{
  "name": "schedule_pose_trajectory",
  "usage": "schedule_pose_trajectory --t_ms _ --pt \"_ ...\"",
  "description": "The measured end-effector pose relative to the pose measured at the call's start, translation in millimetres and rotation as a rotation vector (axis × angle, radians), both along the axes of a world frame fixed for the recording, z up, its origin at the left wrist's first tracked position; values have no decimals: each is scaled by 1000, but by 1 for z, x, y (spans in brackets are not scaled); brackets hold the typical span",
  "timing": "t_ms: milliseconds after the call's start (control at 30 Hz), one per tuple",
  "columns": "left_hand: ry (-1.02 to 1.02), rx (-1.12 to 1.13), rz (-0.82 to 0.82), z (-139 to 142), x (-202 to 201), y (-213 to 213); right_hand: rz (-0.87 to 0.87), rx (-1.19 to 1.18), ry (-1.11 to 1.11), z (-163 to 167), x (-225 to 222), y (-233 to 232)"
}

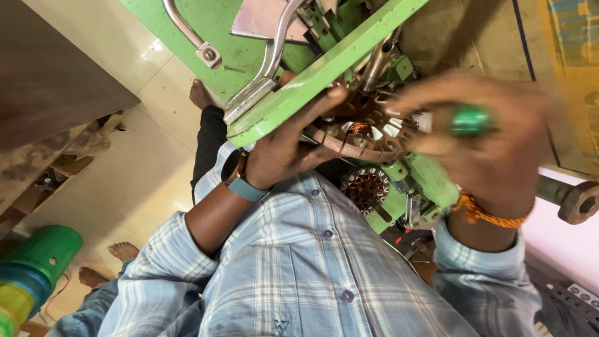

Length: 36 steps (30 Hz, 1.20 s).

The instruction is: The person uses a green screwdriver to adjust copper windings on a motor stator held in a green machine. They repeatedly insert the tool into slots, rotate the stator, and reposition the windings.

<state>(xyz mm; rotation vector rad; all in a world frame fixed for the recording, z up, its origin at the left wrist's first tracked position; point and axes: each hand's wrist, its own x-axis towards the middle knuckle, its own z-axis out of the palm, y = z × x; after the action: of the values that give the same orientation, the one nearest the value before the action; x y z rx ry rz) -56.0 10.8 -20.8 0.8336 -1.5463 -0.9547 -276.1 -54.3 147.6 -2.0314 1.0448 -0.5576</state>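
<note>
Stator ring, brown with slots, sits clamped in the green machine. Left hand grips its rim. Right hand, blurred, closes around a green knob. I judge winding setup; next needs steady alignment.

Right hand smeared by motion blur; finger positions unreadable, small green object at it unidentifiable. Left hand fingertips hidden behind green-painted metal machine frame. Brown slotted metal stator ring partly covered by both hands. Green plastic cylinder cut off at left edge.
</note>
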Motion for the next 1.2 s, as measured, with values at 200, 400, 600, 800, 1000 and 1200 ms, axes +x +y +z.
schedule_pose_trajectory --t_ms 200,400,600,800,1000,1200 --pt "-42 -22 54 -3 5 5 205 97 158 17 45 -23" --pt "-64 -56 86 -3 4 3 67 143 180 19 28 -12" --pt "-64 -96 95 -3 4 2 -316 318 -138 -1 11 7" --pt "-45 -54 62 5 4 0 -178 258 -301 -7 10 10" --pt "-74 -126 1 19 9 -9 -184 278 -129 10 35 4" --pt "-154 -185 80 30 12 -13 -115 167 65 16 53 -2"
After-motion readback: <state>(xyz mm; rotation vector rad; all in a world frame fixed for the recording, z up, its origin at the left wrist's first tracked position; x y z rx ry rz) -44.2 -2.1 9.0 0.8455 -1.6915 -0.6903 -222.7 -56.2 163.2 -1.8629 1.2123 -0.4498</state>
